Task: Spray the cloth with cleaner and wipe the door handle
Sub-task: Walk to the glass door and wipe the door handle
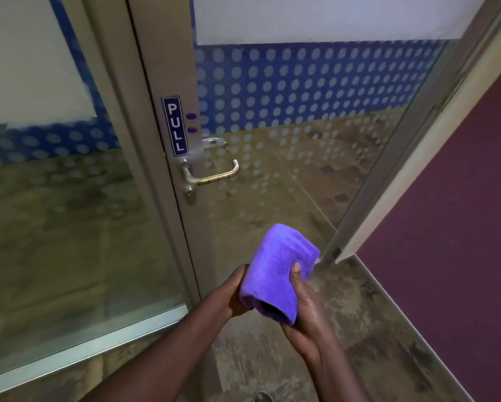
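A folded purple cloth (275, 274) is held between both hands in front of a glass door. My left hand (234, 294) grips its left side and my right hand (304, 309) cups its right side, thumb pressed on top. The metal lever door handle (214, 174) sits on the door's metal stile above the cloth, well apart from it, with a keyhole cylinder (189, 195) just below. A blue PULL sign (175, 126) is stuck above the handle. No spray bottle is in view.
The glass door (287, 117) with a blue dotted band stands ajar. A fixed glass panel (55, 184) is to its left. A purple wall (446, 213) runs along the right. Mottled brown floor (359, 329) lies below, a shoe tip (262, 397) at the bottom edge.
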